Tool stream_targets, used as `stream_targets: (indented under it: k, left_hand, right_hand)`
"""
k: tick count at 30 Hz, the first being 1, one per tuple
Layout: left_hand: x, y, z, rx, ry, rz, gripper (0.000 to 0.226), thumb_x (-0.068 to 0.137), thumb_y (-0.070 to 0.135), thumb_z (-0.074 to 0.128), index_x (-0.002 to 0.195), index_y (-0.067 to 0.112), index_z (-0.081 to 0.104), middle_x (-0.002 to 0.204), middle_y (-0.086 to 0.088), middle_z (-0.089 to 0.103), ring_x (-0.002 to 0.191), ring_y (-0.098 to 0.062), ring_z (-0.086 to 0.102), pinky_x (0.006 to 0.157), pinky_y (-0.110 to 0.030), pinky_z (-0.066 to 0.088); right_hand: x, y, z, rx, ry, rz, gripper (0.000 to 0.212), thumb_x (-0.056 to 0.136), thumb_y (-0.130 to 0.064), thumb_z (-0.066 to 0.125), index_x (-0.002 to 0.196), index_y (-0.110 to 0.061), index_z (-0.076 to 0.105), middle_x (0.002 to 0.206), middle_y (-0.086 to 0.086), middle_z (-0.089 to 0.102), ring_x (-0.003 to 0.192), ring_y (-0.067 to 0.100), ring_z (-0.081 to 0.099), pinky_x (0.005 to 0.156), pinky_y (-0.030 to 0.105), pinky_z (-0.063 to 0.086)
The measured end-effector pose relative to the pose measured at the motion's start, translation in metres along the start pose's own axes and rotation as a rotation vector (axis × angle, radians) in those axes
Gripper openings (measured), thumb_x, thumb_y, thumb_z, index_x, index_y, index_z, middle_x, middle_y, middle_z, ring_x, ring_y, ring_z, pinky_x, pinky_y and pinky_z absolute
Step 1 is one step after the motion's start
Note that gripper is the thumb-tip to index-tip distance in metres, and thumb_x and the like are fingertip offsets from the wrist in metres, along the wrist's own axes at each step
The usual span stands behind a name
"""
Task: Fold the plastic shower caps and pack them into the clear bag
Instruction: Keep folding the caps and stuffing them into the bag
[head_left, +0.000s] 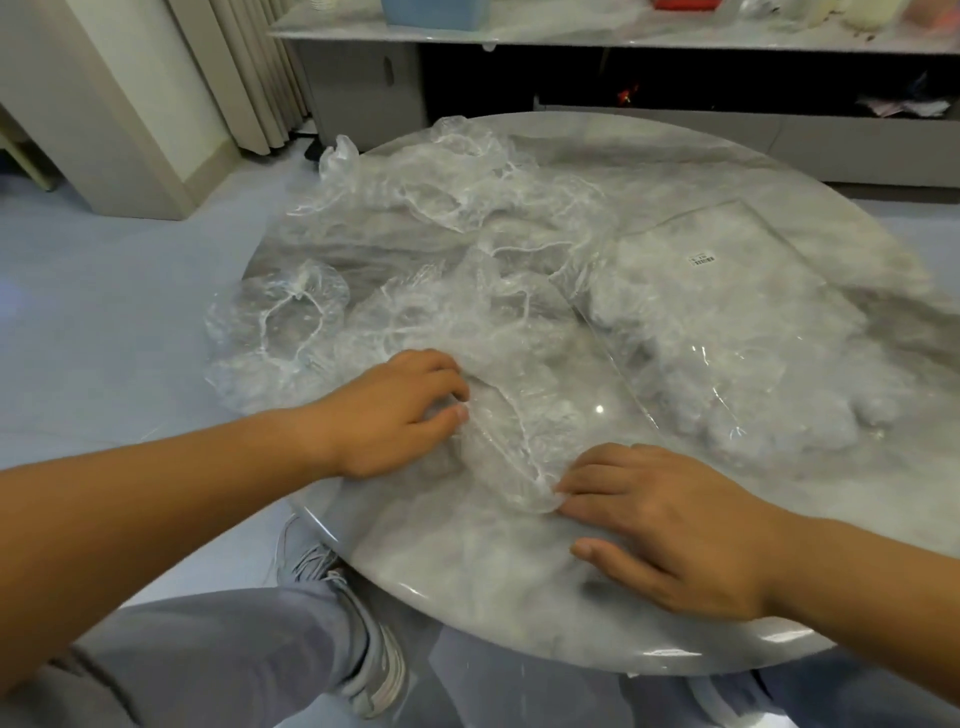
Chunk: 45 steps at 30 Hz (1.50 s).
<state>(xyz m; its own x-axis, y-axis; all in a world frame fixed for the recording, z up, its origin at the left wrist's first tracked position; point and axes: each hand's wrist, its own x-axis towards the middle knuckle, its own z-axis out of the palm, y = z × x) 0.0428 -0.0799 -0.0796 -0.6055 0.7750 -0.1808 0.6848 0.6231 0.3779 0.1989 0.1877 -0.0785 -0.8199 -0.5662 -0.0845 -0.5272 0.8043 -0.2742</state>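
The left forearm (182, 483) and right forearm (857, 566) are bare up to the picture's edge. The left grip (395, 410) and right grip (670, 525) have short, plain nails. The legs wear loose, soft trousers (208, 654) in pale grey-lilac, lightly creased. One foot wears a grey mesh sneaker (363, 639) with grey laces, paler side stripes and a white sole.

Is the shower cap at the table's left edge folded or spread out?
Spread out. The shower cap lies loose on the table, unfolded, with its elastic rim forming an open loop.
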Motion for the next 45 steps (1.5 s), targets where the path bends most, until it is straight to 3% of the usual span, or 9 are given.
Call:
stream_targets:
  k: [6, 10, 13, 16, 21, 26, 31, 37, 45]
  left_hand:
    - [-0.027, 0.029, -0.006, 0.182, 0.054, 0.335, 0.033, 0.076, 0.025, 0.049, 0.102, 0.021, 0.069, 0.141, -0.008, 0.055, 0.127, -0.026, 0.052, 0.109, -0.041, 0.038]
    - [-0.045, 0.039, 0.02, 0.287, -0.129, 0.441, 0.057, 0.073, 0.03, 0.049, 0.127, 0.025, 0.066, 0.159, -0.013, 0.035, 0.149, -0.027, 0.031, 0.12, -0.045, 0.028]
    - [-0.056, 0.038, 0.026, 0.237, -0.125, 0.374, 0.059, 0.08, 0.027, 0.048, 0.138, 0.025, 0.056, 0.157, -0.008, 0.037, 0.139, -0.023, 0.044, 0.111, -0.035, 0.042]
    - [-0.068, 0.041, 0.026, -0.082, -0.15, 0.308, 0.054, 0.088, 0.023, 0.051, 0.142, 0.024, 0.05, 0.146, 0.005, 0.041, 0.121, -0.011, 0.054, 0.097, -0.026, 0.049]
    - [-0.075, 0.047, 0.032, -0.467, -0.039, 0.133, 0.039, 0.087, 0.022, 0.053, 0.124, 0.024, 0.066, 0.116, 0.016, 0.061, 0.113, -0.005, 0.06, 0.099, -0.027, 0.048]
    - [-0.069, 0.039, 0.026, -0.74, -0.041, -0.229, 0.028, 0.087, 0.023, 0.059, 0.11, 0.032, 0.073, 0.104, 0.006, 0.074, 0.102, -0.012, 0.069, 0.102, -0.037, 0.051]
    - [-0.06, 0.027, 0.018, -0.579, -0.131, -0.314, 0.026, 0.096, 0.023, 0.056, 0.115, 0.037, 0.068, 0.078, 0.013, 0.064, 0.074, -0.001, 0.061, 0.073, -0.017, 0.049]
    - [-0.056, 0.024, 0.007, -0.286, -0.18, -0.191, 0.042, 0.096, 0.024, 0.053, 0.137, 0.033, 0.058, 0.104, 0.03, 0.049, 0.095, 0.02, 0.048, 0.085, -0.002, 0.033]
    - [-0.06, 0.039, 0.015, -0.062, -0.016, -0.104, 0.046, 0.094, 0.047, 0.042, 0.138, 0.041, 0.054, 0.118, 0.022, 0.041, 0.091, 0.005, 0.05, 0.088, -0.012, 0.04]
  right_hand:
    - [-0.014, 0.001, -0.01, 0.077, 0.1, 0.017, 0.038, 0.106, -0.046, 0.041, 0.124, -0.024, 0.066, 0.123, -0.011, 0.064, 0.113, 0.013, 0.059, 0.094, 0.033, 0.05]
    - [-0.017, -0.003, -0.008, 0.059, 0.156, -0.03, 0.034, 0.102, -0.04, 0.049, 0.124, -0.022, 0.067, 0.12, -0.01, 0.066, 0.122, 0.014, 0.057, 0.103, 0.032, 0.045]
    - [-0.017, -0.012, -0.004, 0.122, 0.22, -0.108, 0.031, 0.096, -0.032, 0.059, 0.119, -0.015, 0.07, 0.115, -0.003, 0.07, 0.129, 0.018, 0.058, 0.11, 0.028, 0.041]
    - [-0.015, -0.018, 0.0, 0.283, 0.227, -0.091, 0.03, 0.093, -0.03, 0.062, 0.12, -0.017, 0.068, 0.11, -0.002, 0.069, 0.109, 0.016, 0.067, 0.088, 0.033, 0.054]
    - [0.003, -0.022, 0.01, 0.653, 0.186, 0.22, 0.035, 0.093, -0.044, 0.056, 0.123, -0.03, 0.066, 0.108, -0.021, 0.062, 0.093, 0.008, 0.066, 0.082, 0.024, 0.053]
    - [0.024, -0.013, 0.011, 0.594, 0.016, 0.339, 0.049, 0.098, -0.055, 0.051, 0.144, -0.037, 0.049, 0.12, -0.033, 0.049, 0.098, -0.012, 0.054, 0.086, 0.011, 0.041]
    - [0.021, -0.008, 0.01, 0.374, -0.082, 0.24, 0.054, 0.1, -0.057, 0.047, 0.151, -0.044, 0.037, 0.13, -0.031, 0.036, 0.093, -0.001, 0.059, 0.087, 0.012, 0.043]
    - [0.011, 0.001, 0.006, 0.286, -0.115, 0.114, 0.047, 0.099, -0.061, 0.042, 0.145, -0.049, 0.044, 0.138, -0.027, 0.033, 0.081, -0.004, 0.057, 0.083, 0.008, 0.039]
    - [0.012, -0.01, 0.009, 0.154, -0.106, 0.159, 0.051, 0.098, -0.063, 0.023, 0.13, -0.039, 0.054, 0.126, -0.013, 0.029, 0.087, 0.006, 0.05, 0.083, 0.027, 0.048]
